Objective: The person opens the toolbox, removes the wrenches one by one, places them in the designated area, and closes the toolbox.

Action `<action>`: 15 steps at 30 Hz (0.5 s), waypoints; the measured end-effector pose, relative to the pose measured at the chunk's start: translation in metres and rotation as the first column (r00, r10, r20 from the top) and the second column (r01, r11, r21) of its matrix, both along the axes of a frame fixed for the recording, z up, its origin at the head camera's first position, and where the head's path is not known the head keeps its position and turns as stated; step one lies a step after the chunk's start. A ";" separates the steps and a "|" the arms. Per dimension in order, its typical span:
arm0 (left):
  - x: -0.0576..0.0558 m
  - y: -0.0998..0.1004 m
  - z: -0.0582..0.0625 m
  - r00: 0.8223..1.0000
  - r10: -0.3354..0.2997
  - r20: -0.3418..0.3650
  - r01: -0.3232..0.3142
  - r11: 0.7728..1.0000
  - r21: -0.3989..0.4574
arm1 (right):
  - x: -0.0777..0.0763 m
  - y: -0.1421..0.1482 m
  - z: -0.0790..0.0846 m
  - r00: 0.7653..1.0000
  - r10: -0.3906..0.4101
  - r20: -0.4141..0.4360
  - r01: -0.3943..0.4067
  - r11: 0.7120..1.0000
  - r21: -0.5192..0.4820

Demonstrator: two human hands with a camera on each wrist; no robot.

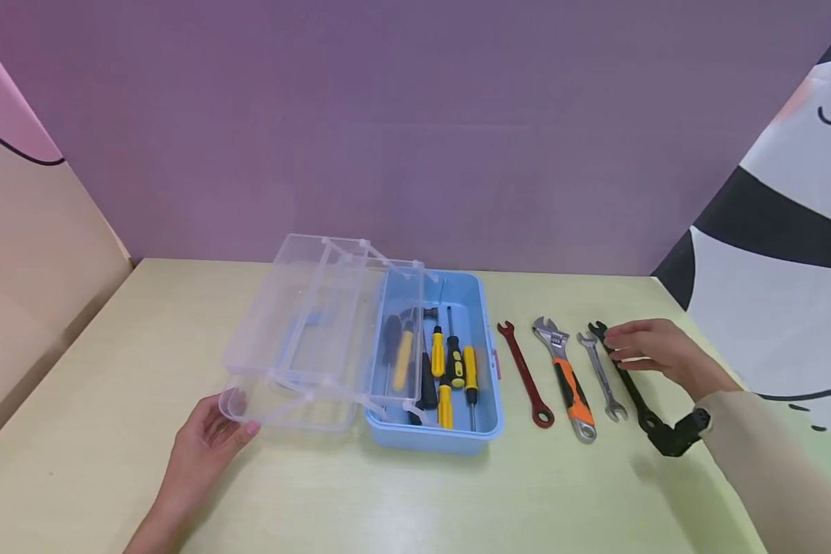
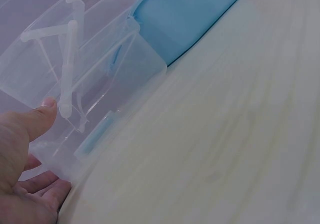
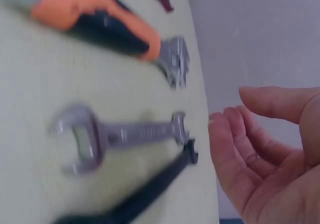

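My left hand [image 1: 199, 446] holds the near left corner of a clear plastic lid [image 1: 287, 331], thumb on one side and fingers beneath. This lid is swung out leftward from a blue toolbox [image 1: 432, 440] and partly overlaps it in the head view. Inside the box lie several yellow-and-black screwdrivers [image 1: 454, 362] and a hammer [image 1: 431, 313]. Over the upper part of a black wrench [image 1: 626, 381] is my right hand [image 1: 654, 350], its fingers loosely bent with nothing between them. A small silver open-end wrench [image 3: 137, 135] lies beside the black one.
Left of the silver wrench are an adjustable wrench [image 1: 572, 388] with an orange-and-black handle and a dark red wrench [image 1: 526, 375]. The pale table [image 1: 305, 500] ends at a purple wall [image 1: 402, 138]. A black wrist camera [image 1: 675, 437] sits at the right sleeve.
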State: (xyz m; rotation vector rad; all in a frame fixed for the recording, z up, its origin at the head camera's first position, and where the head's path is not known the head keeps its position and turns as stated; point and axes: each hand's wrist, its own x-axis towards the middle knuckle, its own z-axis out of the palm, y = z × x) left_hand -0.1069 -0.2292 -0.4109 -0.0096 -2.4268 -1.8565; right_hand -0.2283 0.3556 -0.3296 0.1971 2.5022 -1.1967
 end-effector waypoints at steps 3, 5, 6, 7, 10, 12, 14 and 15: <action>0.000 0.000 0.000 1.000 0.001 0.007 -0.001 1.000 0.006 | 0.003 -0.011 0.000 1.000 0.002 0.005 -0.002 0.999 -0.044; 0.000 0.000 -0.001 1.000 0.001 0.002 -0.001 1.000 0.014 | 0.004 -0.018 0.000 1.000 -0.002 0.008 0.002 0.998 -0.067; 0.000 0.000 -0.002 1.000 0.001 -0.003 -0.001 1.000 0.014 | 0.005 -0.021 0.000 1.000 -0.002 0.011 0.003 0.997 -0.083; 0.001 0.000 -0.002 1.000 0.000 -0.007 0.000 1.000 0.013 | 0.006 -0.025 -0.001 1.000 -0.001 0.012 0.003 0.995 -0.102; 0.000 -0.001 -0.003 1.000 -0.001 -0.019 0.001 1.000 0.014 | 0.009 -0.033 -0.006 1.000 0.004 0.012 -0.002 0.986 -0.166; 0.000 -0.001 -0.003 1.000 -0.001 -0.023 0.002 1.000 0.018 | 0.011 -0.039 -0.009 1.000 0.012 0.011 -0.010 0.978 -0.210; 0.000 -0.001 -0.004 1.000 0.000 -0.024 0.001 1.000 0.022 | 0.013 -0.044 -0.011 1.000 0.024 0.005 -0.022 0.969 -0.245; -0.001 -0.001 -0.004 1.000 0.000 -0.022 0.000 1.000 0.025 | 0.013 -0.046 -0.011 1.000 0.031 0.003 -0.029 0.965 -0.260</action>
